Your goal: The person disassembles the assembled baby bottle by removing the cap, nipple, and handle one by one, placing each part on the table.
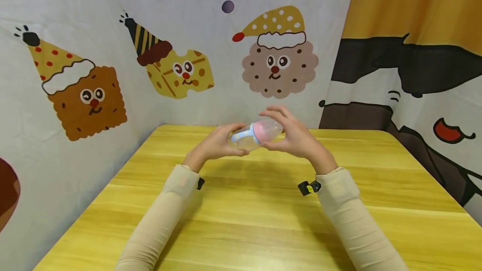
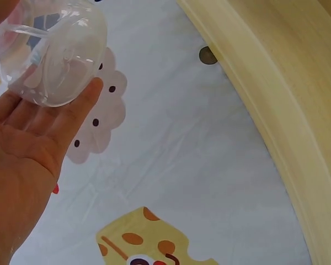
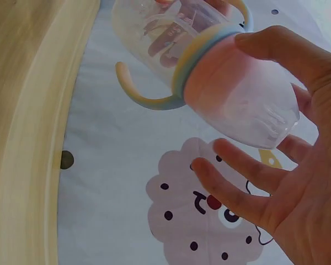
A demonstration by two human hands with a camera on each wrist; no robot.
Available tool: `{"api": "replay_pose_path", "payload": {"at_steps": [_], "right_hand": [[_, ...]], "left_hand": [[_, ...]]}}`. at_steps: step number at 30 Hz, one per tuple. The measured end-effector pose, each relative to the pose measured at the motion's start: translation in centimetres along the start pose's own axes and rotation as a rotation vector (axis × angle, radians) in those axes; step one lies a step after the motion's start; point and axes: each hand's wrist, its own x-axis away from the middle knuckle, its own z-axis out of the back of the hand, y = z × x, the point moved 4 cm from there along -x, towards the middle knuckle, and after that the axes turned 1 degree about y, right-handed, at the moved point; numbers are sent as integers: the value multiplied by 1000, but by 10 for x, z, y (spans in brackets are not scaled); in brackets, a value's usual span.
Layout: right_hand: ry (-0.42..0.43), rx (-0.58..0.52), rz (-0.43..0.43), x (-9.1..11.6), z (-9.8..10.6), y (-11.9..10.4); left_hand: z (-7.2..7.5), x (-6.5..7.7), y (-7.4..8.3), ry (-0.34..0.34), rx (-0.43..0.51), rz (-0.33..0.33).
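Both hands hold up a clear baby bottle (image 1: 245, 138), tilted above the far part of the table. It has a pink collar (image 3: 218, 74), a see-through dome cap (image 3: 265, 105) and a blue-and-yellow ring with side handles (image 3: 149, 102). My left hand (image 1: 217, 143) grips the body near its base (image 2: 71, 63), with fingers along one side. At the cap end, my right hand (image 1: 295, 135) curves around the dome. Its thumb (image 3: 270, 41) rests on the collar, and two fingers spread away from the cap. Part of the left thumb is out of the left wrist view.
Below the hands lies a wood-grain table (image 1: 233, 221). A pale cloth backdrop (image 1: 196, 7) with cartoon snacks hangs behind and to the left, and an orange-and-black patterned cloth (image 1: 406, 62) hangs at the right. A small dark camera (image 1: 308, 187) is on the right wrist.
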Motion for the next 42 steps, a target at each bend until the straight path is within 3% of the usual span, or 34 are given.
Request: {"api": "replay_pose_path", "payload": {"at_steps": [7,16,29,35,42], "right_hand": [[-33,-5,33,2,2,0],[-80,-110,-7,0,-2,1],[-80,-164,-9,3,0,7],[-90,-198,40,5,0,7],[-134,-238,35,6,2,8]], "left_hand": [[1,-4,5,-27,-13,-32],[2,2,5,-35,28,-31],[-1,6,6,-139,114,25],[-2,4,6,-139,92,-21],[-3,5,5,-144,83,-62]]}}
